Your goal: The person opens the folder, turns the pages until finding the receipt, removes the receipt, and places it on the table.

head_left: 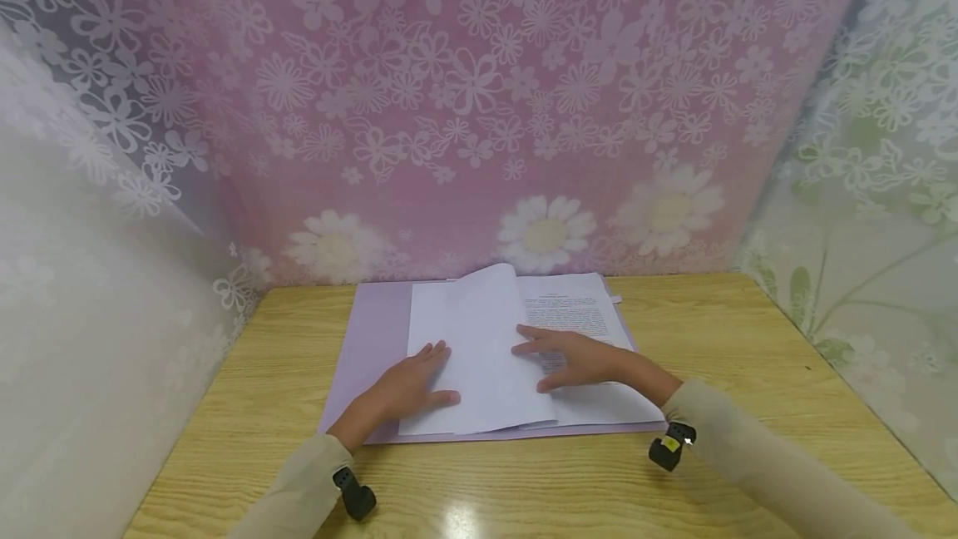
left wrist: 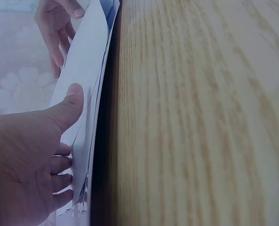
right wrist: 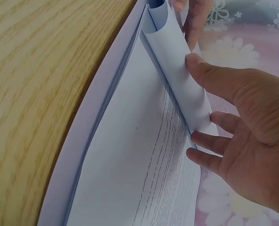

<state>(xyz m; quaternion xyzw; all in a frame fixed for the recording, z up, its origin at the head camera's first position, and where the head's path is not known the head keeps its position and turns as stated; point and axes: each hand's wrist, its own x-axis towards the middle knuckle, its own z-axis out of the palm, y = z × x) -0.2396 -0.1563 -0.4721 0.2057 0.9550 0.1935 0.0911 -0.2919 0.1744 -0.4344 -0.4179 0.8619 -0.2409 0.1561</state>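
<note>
An open lilac folder (head_left: 370,339) lies on the table with white sheets in it. A turned sheet (head_left: 486,373) bulges up near the middle, its blank side showing, and the printed page (head_left: 572,306) lies to the right. My left hand (head_left: 407,385) rests on the blank paper at the left, fingers extended and thumb apart. My right hand (head_left: 580,358) touches the curved sheet near its fold with spread fingers. In the right wrist view, the thumb and fingertips of that hand (right wrist: 247,113) lie against the curled sheet (right wrist: 177,61).
The wooden table (head_left: 748,356) extends on both sides of the folder and in front of it. Behind stands a pink floral curtain (head_left: 479,148), with pale floral sheets (head_left: 883,190) at the sides. A small white tab (head_left: 616,299) sticks out at the folder's right edge.
</note>
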